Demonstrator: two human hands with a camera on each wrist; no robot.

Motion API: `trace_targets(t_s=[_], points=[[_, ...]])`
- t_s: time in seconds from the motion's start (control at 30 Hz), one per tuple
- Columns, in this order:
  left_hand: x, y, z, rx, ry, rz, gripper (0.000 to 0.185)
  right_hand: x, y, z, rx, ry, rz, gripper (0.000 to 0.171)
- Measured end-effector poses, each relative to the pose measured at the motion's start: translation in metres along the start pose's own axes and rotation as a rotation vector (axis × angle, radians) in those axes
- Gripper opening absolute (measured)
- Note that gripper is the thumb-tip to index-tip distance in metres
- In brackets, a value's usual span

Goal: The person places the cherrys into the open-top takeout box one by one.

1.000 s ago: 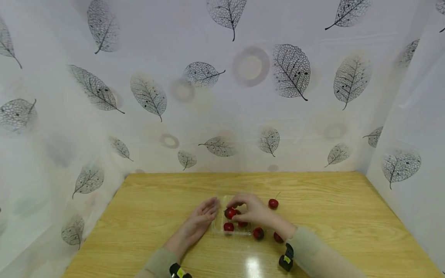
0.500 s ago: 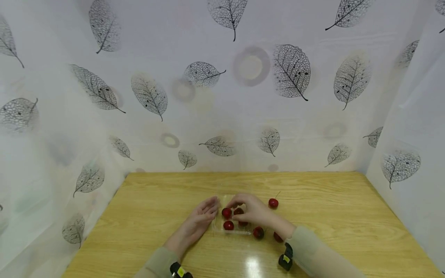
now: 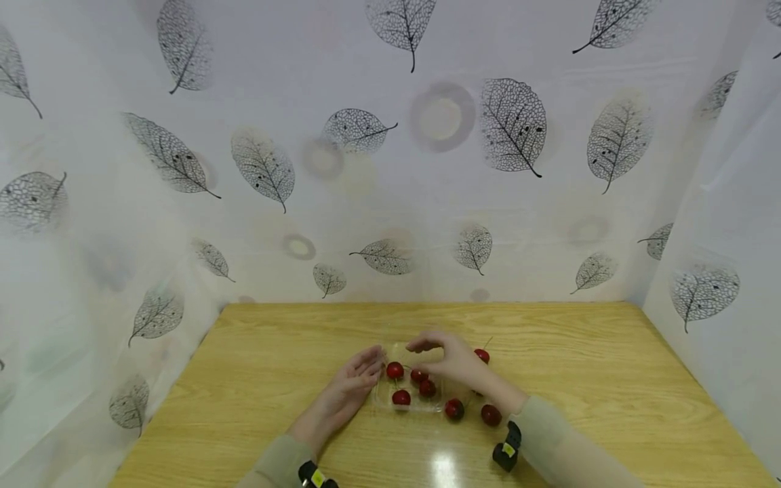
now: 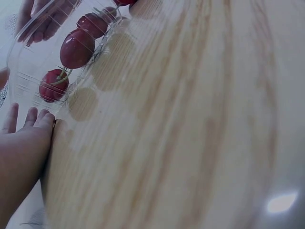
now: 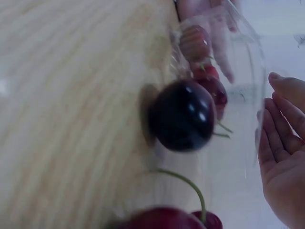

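A clear plastic container (image 3: pixel 421 408) on the table holds several dark red cherries (image 3: pixel 401 398), some with green stems. Along its left side rests my left hand (image 3: pixel 349 388), fingers straight, fingertips at the container wall in the left wrist view. Over the container's right side hovers my right hand (image 3: pixel 454 360), thumb and fingers spread apart with nothing between them. A cherry (image 3: pixel 394 370) lies in the container's left half, nearest to the left fingertips. In the right wrist view, a dark cherry (image 5: pixel 183 115) sits in front of the container wall, beside the right hand (image 5: pixel 288 164).
Outside the container on the right lie a cherry (image 3: pixel 454 409) near its front corner, another cherry (image 3: pixel 491 415) by the right wrist, and a stemmed cherry (image 3: pixel 482 356) behind the right hand. A leaf-patterned curtain (image 3: pixel 390 169) encloses the wooden table (image 3: pixel 274 339).
My right hand has let go of a cherry, which has shifted left inside the container. The hand has then lifted slightly to the right with its fingers spreading. The left hand stays put.
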State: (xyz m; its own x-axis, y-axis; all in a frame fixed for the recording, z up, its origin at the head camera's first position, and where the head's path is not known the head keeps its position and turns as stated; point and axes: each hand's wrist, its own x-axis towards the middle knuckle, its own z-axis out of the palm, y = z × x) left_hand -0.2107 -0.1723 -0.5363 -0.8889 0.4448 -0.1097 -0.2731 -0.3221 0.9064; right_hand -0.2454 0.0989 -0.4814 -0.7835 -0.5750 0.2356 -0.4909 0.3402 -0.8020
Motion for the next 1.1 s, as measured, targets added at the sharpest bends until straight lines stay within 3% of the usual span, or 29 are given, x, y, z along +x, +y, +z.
trace_targets(t_s=[0.5, 1.1], points=[[-0.001, 0.0, -0.001, -0.016, -0.016, -0.002, 0.08, -0.009, 0.013, -0.03, -0.053, 0.095, 0.032, 0.033], [-0.002, 0.002, 0.001, -0.03, 0.002, -0.013, 0.079, -0.048, 0.038, -0.065, -0.033, 0.192, 0.16, 0.031]])
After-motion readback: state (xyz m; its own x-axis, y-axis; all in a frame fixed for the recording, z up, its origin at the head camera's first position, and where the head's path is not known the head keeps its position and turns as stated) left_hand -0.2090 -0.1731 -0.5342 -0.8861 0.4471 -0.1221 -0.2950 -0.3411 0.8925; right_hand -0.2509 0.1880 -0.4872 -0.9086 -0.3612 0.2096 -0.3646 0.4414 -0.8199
